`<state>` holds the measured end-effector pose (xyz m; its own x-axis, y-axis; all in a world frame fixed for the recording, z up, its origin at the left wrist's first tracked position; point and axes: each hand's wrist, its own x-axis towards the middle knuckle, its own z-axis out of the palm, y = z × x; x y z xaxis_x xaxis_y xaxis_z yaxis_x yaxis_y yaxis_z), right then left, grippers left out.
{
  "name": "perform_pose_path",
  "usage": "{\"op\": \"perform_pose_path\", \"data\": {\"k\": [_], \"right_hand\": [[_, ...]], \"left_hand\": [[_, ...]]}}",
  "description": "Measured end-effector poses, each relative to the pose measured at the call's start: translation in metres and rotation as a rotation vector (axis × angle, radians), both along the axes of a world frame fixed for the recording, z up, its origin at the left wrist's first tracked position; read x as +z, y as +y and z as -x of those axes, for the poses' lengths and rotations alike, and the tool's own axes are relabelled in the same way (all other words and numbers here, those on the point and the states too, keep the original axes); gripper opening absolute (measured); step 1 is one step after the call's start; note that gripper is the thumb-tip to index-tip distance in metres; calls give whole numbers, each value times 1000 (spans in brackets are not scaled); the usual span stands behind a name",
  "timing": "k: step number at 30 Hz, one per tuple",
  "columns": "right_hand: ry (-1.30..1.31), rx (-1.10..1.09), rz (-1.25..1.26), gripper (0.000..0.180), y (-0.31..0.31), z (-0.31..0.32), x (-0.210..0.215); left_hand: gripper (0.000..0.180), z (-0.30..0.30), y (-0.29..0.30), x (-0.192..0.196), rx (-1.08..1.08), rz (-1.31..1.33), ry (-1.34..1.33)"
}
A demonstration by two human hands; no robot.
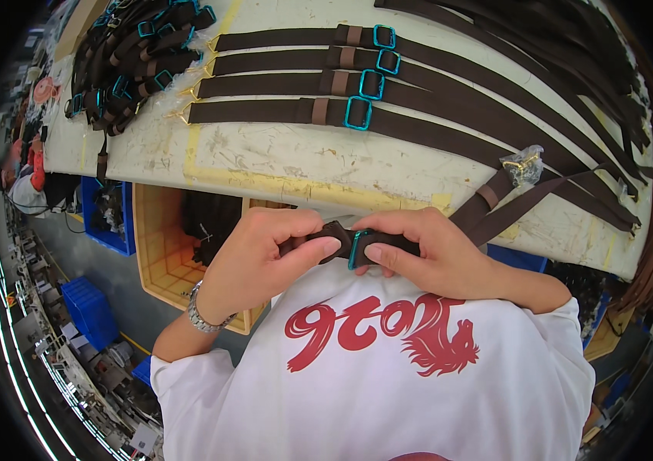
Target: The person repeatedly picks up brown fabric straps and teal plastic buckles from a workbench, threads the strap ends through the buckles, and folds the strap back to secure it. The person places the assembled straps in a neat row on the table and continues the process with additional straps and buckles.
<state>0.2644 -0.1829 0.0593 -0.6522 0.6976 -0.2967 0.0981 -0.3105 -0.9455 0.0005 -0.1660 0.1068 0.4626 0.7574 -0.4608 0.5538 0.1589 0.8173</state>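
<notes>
In front of my chest I hold a dark brown webbing strap (388, 242) in both hands. My left hand (269, 250), with a metal watch on its wrist, pinches a folded part of the strap between thumb and fingers. Just right of that fold, a teal rectangular buckle (355, 250) sits on the strap. My right hand (426, 250) is closed round the strap beside the buckle, its thumb pressing on the webbing. Beyond my right hand, brown webbing (487, 207) lies over the table edge, with a plastic-wrapped gold fitting (524, 165) close by.
Several brown straps (265, 83) with teal buckles and gold end fittings lie side by side on the worn white table (265, 157). Bundled straps (138, 58) heap at the far left, more webbing (541, 46) at the far right. A yellow crate (153, 238) and blue bins (90, 311) stand below left.
</notes>
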Motion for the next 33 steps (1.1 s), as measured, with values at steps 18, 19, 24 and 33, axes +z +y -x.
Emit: {"op": "perform_pose_path", "data": {"k": [18,19,24,33], "right_hand": [[-7,-5,36,26,-3,-2,7],[-1,-12,5,26,-5,-1,6],[-30,3,48,28,-4,-5,8],[25,-28,85,28,-1,-5,0]], "left_hand": [[26,15,-8,-37,62,673,-428],[27,14,-7,-39,34,647,-416],[27,-3,-17,-39,-55,333,-393],[18,-3,6,-28,-302,135,-98]]}}
